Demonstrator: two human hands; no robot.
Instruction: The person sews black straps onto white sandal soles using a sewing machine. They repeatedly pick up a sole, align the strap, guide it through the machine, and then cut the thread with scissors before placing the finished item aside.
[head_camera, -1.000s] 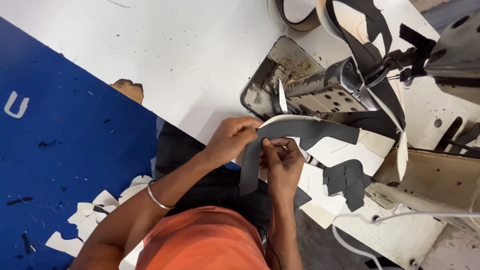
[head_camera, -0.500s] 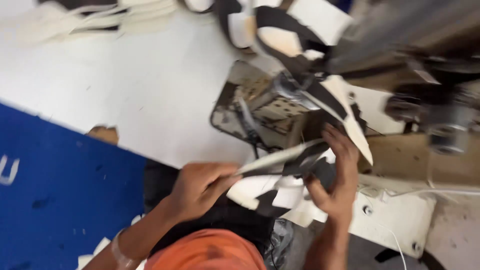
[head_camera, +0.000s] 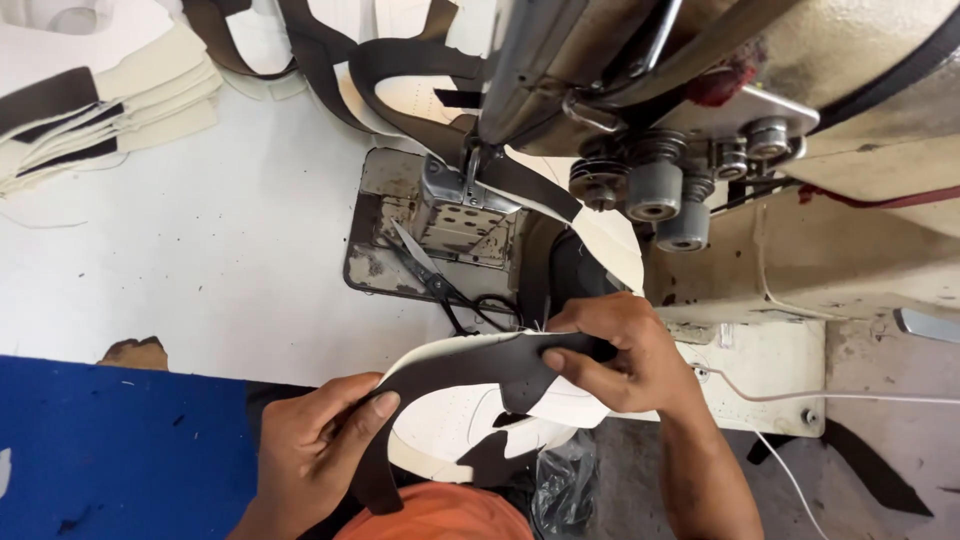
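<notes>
My left hand (head_camera: 315, 445) grips the lower left end of a curved dark-brown and white shoe upper piece (head_camera: 465, 385). My right hand (head_camera: 615, 350) pinches the same piece at its right end, just in front of the sewing machine (head_camera: 760, 150). A chain of sewn brown and white pieces (head_camera: 560, 200) hangs from the machine's needle area down toward my right hand. Scissors (head_camera: 435, 280) lie on the metal plate (head_camera: 375, 250) to the left of the machine.
A stack of cream and brown cut pieces (head_camera: 110, 110) lies at the far left on the white table (head_camera: 200, 250). Brown straps (head_camera: 320, 50) lie at the back. A blue surface (head_camera: 110, 450) runs along the lower left. A white cable (head_camera: 830, 400) trails at the right.
The view has moved closer to the machine. My hands have spread apart along the shoe piece, the right one now near the machine base, the left one lower down.
</notes>
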